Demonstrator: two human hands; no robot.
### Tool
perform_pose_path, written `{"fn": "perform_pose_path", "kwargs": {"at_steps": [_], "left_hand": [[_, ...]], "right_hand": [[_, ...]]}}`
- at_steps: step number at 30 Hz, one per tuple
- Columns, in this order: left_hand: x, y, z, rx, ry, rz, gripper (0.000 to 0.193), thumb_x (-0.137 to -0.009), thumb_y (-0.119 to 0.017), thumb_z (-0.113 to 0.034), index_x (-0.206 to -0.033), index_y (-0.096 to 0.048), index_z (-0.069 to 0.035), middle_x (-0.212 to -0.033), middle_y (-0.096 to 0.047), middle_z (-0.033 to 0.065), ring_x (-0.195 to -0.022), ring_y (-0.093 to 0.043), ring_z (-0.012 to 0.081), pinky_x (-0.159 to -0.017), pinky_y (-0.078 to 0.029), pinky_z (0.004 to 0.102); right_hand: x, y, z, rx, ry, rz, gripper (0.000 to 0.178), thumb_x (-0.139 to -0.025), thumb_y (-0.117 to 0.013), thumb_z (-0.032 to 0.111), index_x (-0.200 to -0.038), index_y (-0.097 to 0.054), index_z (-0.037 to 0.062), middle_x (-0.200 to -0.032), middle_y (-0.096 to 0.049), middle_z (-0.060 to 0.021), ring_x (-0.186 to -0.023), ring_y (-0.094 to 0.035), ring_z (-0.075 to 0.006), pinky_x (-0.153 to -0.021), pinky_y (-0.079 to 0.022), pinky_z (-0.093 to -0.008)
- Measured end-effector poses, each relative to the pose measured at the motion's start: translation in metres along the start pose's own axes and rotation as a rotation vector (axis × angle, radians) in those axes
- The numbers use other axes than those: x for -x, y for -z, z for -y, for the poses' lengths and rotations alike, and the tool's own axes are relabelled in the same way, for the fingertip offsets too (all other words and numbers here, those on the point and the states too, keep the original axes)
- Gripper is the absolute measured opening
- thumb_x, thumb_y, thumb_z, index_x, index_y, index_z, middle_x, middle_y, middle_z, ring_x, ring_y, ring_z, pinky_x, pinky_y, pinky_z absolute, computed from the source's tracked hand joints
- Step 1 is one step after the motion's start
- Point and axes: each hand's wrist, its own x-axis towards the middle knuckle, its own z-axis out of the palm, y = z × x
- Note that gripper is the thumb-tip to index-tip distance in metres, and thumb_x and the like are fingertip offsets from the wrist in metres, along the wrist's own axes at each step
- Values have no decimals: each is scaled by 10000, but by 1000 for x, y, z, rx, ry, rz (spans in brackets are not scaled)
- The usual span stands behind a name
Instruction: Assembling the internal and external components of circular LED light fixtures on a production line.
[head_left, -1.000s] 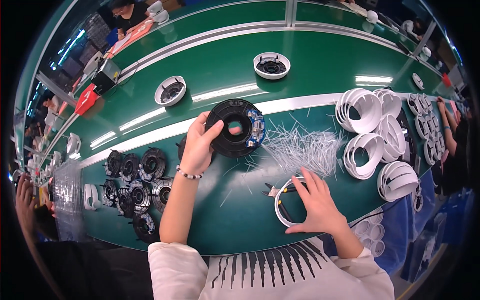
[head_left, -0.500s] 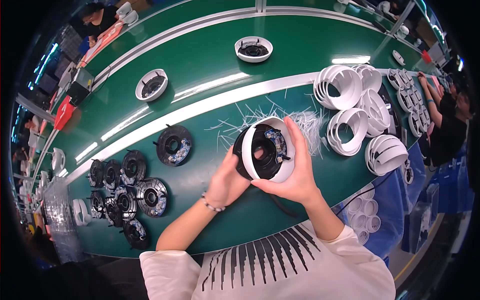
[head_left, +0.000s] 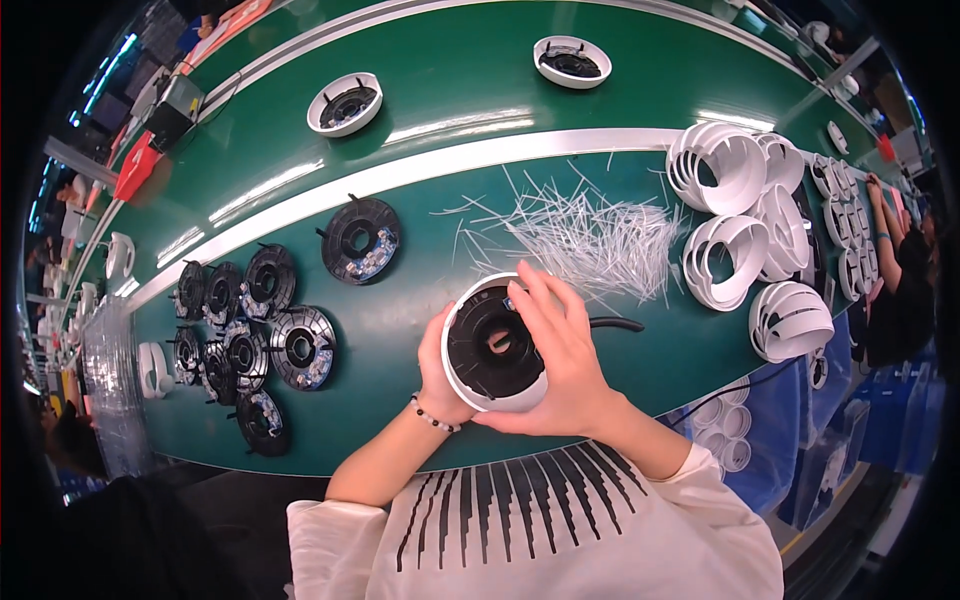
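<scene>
A white ring-shaped housing (head_left: 452,372) with a black round base (head_left: 468,335) set inside it is held between both hands above the green table. My left hand (head_left: 437,365) wraps the ring's left side, palm against it. My right hand (head_left: 562,360) grips the right side, its fingers reaching over the top rim onto the black base. A little blue circuit board (head_left: 509,304) shows beside those fingers; they cover the rest. From behind the right hand sticks out a black cable-like piece (head_left: 618,324); whether it joins the housing is hidden.
Several black bases with circuit boards (head_left: 302,347) lie at the left, one (head_left: 360,240) apart from them. Beyond my hands is a heap of thin white strips (head_left: 600,240). White rings (head_left: 722,262) are stacked at the right. Two assembled housings (head_left: 345,104) sit past the white rail (head_left: 420,165).
The housing has turned so the black base faces up, and the base sits deeper in the ring. My right fingers have moved over the rim. The whole view has shifted.
</scene>
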Motion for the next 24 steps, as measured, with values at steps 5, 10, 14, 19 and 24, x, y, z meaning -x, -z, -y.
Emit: {"fn": "perform_pose_path", "kwargs": {"at_steps": [5, 10, 14, 19, 24], "left_hand": [[8, 6, 2, 6, -40, 114, 680, -857, -210, -562, -1234, -391, -26, -1211, -463, 145, -1084, -476, 273, -919, -394, 390], [11, 15, 11, 66, -115, 221, 769, -824, -209, -628, -1261, -340, -8, -1243, -425, 158, -1118, -445, 279, -938, -373, 405], [13, 23, 23, -25, -281, 109, 749, -782, -314, -589, -1244, -354, 0, -1218, -443, 157, -1101, -457, 278, -918, -390, 394], [13, 17, 25, -109, -377, 92, 705, -709, -411, -484, -1216, -377, 5, -1184, -463, 162, -1069, -478, 271, -888, -412, 375], [8, 6, 22, 28, -448, -5, 646, -719, -403, -442, -1194, -406, -4, -1153, -487, 164, -1037, -499, 277, -878, -419, 370]], "right_hand": [[0, -3, -1, -49, -3, 25, 1111, -417, -817, 383, -1281, -270, -50, -1292, -335, -229, -1145, -339, -391, -935, -292, -453], [-6, -2, 1, -22, -44, 94, 1085, -412, -805, 396, -1245, -292, -75, -1265, -347, -210, -1122, -352, -372, -896, -311, -441], [-6, -9, 8, 38, -90, 53, 1139, -421, -798, 445, -1259, -252, -100, -1238, -376, -228, -1121, -352, -386, -919, -296, -442], [2, -24, 11, 110, -117, -65, 1090, -453, -771, 458, -1257, -270, -81, -1249, -364, -229, -1120, -356, -387, -919, -273, -449], [-4, -32, 4, 87, -81, -158, 1052, -470, -766, 469, -1253, -299, -54, -1253, -386, -190, -1140, -355, -375, -928, -256, -463]]}}
